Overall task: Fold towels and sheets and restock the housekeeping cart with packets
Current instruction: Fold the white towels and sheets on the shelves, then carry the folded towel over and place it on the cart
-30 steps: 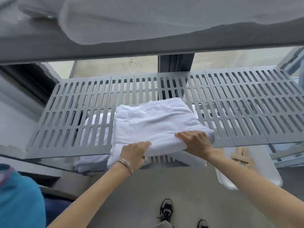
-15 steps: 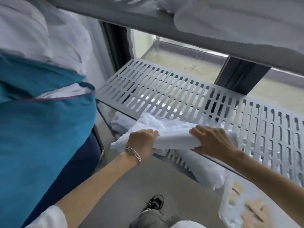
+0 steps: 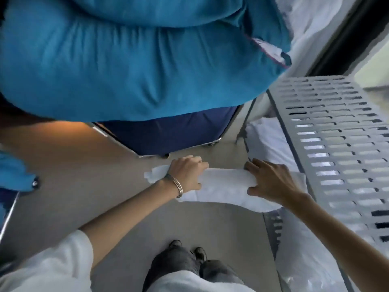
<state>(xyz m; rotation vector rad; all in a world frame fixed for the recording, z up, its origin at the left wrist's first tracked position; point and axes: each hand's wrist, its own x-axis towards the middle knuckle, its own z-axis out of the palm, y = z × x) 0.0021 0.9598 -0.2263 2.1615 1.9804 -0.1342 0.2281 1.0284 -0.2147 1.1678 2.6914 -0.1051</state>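
The person holds a folded white sheet (image 3: 226, 186) with both hands, in the air above the grey floor (image 3: 84, 165) and just left of the slotted grey shelf (image 3: 336, 144). The left hand (image 3: 186, 174) grips the sheet's left part, its fingers curled down over the far edge and pressed together; a short tail of cloth sticks out past the wrist, which wears thin metal bangles (image 3: 176, 185). The right hand (image 3: 270, 182) clasps the right end — fingers slightly spread over the top, thumb tucked against the near side. The sheet sags between and below the hands, and its lower right fold hangs close to the shelf's front rail; whether it touches the rail cannot be told.

A large blue cloth bag (image 3: 136, 55) fills the upper left, with a darker blue panel (image 3: 168, 131) beneath it. More white linen (image 3: 271, 144) lies on a level under the slotted shelf, and another white pile (image 3: 311, 20) sits at the upper right. At the bottom edge are the person's grey trousers (image 3: 179, 264) and dark shoes (image 3: 199, 252) — plus a white sleeve (image 3: 52, 264) on the left arm.
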